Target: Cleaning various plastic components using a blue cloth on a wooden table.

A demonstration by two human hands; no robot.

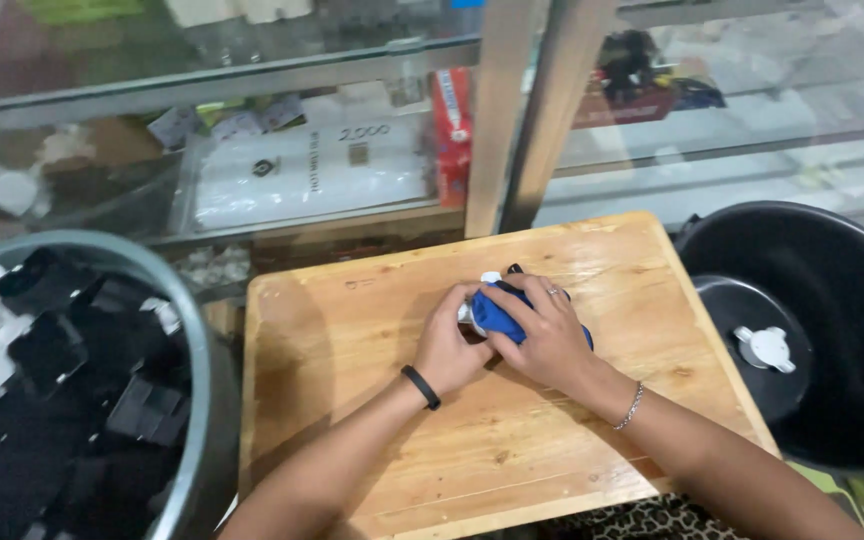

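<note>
On the wooden board (pixel 382 400) in the middle of the scene, both hands meet over 1 small blue cloth bundle (pixel 497 315) with a white tip showing at its 12 o'clock end. The left hand (pixel 449 345) pinches the bundle from 9 o'clock, fingers curled around it; the right hand (pixel 544 335) lies over it from 3 o'clock, fingers pressed down and gripping the cloth. The bundle rests on the board, near its centre and a little toward the far edge.

Judging by the containers, the work looks barely started: the grey metal tub (pixel 197 400) at 9 o'clock is heaped with black and white pieces, too many and too jumbled to count, while the black basin (pixel 852 300) at 3 o'clock holds just 1 white piece (pixel 767 347) on its dark bottom. So I count 1 board, 2 containers, 1 bundle in hand. Behind the board at 12 o'clock stands a glass display case (pixel 302 170).
</note>
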